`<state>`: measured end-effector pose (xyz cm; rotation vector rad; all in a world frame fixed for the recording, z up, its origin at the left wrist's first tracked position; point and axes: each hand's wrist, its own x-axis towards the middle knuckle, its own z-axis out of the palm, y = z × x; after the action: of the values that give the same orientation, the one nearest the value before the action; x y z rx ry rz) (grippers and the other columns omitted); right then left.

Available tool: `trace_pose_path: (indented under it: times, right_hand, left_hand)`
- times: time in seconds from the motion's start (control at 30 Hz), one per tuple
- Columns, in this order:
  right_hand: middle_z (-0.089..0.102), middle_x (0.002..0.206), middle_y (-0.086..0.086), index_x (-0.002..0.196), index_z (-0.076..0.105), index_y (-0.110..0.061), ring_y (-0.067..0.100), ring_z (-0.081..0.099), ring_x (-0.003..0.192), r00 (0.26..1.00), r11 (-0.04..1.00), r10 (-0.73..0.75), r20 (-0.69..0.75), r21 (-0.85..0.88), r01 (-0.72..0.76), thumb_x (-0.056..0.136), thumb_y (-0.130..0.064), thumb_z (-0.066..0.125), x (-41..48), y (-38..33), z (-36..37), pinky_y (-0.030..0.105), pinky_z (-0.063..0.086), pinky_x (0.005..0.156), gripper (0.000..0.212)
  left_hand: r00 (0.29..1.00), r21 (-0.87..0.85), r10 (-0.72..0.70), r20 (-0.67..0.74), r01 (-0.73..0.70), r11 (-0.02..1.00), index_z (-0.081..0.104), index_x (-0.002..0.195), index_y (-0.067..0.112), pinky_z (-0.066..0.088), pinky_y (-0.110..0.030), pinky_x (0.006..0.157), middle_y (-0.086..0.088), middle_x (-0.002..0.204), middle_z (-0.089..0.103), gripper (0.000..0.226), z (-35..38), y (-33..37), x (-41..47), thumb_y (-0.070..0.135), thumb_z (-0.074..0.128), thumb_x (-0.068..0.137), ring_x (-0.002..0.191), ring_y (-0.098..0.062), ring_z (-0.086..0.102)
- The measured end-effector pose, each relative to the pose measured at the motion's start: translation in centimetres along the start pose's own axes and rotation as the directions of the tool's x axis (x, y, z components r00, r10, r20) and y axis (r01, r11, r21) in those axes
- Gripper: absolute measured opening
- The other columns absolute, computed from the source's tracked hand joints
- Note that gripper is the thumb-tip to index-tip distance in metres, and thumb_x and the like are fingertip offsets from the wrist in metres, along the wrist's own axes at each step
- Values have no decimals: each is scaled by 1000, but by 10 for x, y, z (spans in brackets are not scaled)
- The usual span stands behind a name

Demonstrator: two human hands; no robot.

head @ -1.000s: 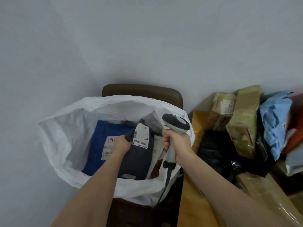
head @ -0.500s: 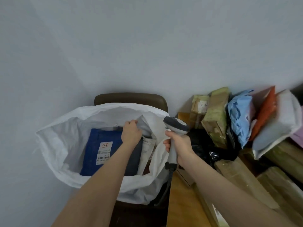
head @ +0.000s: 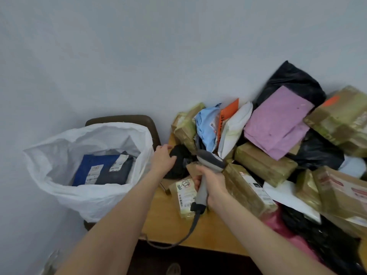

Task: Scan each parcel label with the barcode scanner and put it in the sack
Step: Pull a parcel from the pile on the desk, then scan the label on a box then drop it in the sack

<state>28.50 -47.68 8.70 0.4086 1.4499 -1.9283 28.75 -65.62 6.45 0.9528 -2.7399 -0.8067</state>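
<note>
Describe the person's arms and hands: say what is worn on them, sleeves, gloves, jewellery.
Both arms are bare as far as the head view shows them, with no sleeve on either. The left hand and the right hand wear no gloves. No watch, bracelet or ring shows on the wrists or the visible fingers.

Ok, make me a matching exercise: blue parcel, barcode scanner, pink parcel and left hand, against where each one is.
1 blue parcel
2 barcode scanner
3 pink parcel
4 left hand

A on top of the parcel heap
B inside the white sack
C in the grip of the right hand
D open, by the black parcel

Pairs: 1-B, 2-C, 3-A, 4-D
</note>
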Motion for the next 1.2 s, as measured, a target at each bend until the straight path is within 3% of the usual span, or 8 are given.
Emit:
trace_pose_path:
  times: [0.2,0.37,0.53,0.63,0.73,0.83,1.0,1.2]
  right_hand:
    - [57,52,8,82,58,-2,18,48,44,996,998,-7,-89,62,13,88,-11,67,-25,-19,-86,26,44,45,14]
    - [59,55,9,81,63,-3,17,50,45,978,997,-65,-199,29,72,87,-12,67,-24,-47,-142,27,43,48,12]
    - [57,53,11,76,60,-3,17,47,42,937,989,-127,-325,27,144,87,-9,66,-5,-73,-184,26,41,45,14]
    - [56,48,7,74,59,-2,14,47,36,918,991,-124,-376,5,136,86,-9,66,6,-78,-201,22,40,42,15]
    - [55,47,6,68,57,-4,12,45,33,920,995,-96,-381,2,105,86,-9,65,15,-74,-211,22,37,44,20]
    - [57,50,7,71,57,-5,13,47,36,927,997,-59,-371,33,77,86,-9,65,24,-72,-217,23,39,44,17]
    - [56,51,9,74,58,-2,14,46,36,955,998,-10,-298,58,28,87,-7,65,34,-74,-227,21,40,40,16]
    - [57,48,6,76,60,-1,11,49,35,974,998,7,-226,58,7,87,-9,67,24,-76,-241,19,43,37,15]
  left_hand:
    - [991,3,92,92,-93,996,50,133,15,42,-27,87,-8,132,49,46,51,81,-51,20,60,89,116,-21,52]
    - [968,-11,157,196,-158,987,47,135,15,43,-30,91,-8,131,49,49,85,141,-56,22,62,89,116,-21,52]
    - [934,-49,49,353,-34,998,51,129,4,45,-28,81,-14,129,56,49,124,167,-48,31,61,90,113,-27,57]
    - [819,-92,-82,567,162,982,47,129,-5,51,-35,73,-24,130,55,61,145,169,-57,44,56,93,110,-36,60]
    - [664,-36,-221,714,350,936,27,147,2,48,-44,93,-20,147,39,79,164,164,-74,55,48,93,126,-38,49]
    - [659,-7,-301,690,422,907,24,148,0,40,-42,101,-19,151,34,86,185,161,-79,62,45,92,132,-37,42]
    - [699,-290,-388,600,643,709,35,141,-3,46,-38,94,-17,136,50,81,205,157,-85,39,72,83,121,-33,52]
    - [740,-379,-389,548,635,673,46,130,0,50,-43,93,-13,125,58,69,181,165,-99,33,77,77,110,-29,57]
